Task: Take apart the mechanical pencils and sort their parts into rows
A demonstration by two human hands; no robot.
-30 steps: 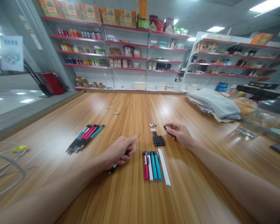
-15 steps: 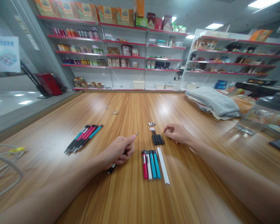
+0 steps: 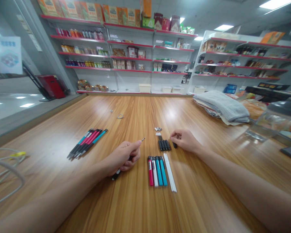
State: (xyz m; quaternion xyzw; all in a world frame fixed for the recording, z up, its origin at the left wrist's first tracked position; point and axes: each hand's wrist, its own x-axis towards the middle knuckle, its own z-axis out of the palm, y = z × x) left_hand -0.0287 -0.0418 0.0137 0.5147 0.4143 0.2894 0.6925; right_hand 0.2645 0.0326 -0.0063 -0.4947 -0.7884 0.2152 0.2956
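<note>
From afar I see the left hand [image 3: 128, 157] clasping a pen [image 3: 116, 175]; I cannot tell whether the right hand [image 3: 183, 140] grips the black tube [image 3: 175, 145] beside it.

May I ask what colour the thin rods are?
The thin rods are white, best seen in the head view.

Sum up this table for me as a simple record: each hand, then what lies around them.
Left hand: closed around a pen, dark end below the fist; a thin tip shows past the thumb
Right hand: fingertips at a black tube; held or just resting, unclear
Between hands: row of black tubes
Nearer the person: colored barrels (red, white, blue), with white sticks alongside
Far left: bunch of pens
Far right: folded cloth
Surface: wooden table
</note>
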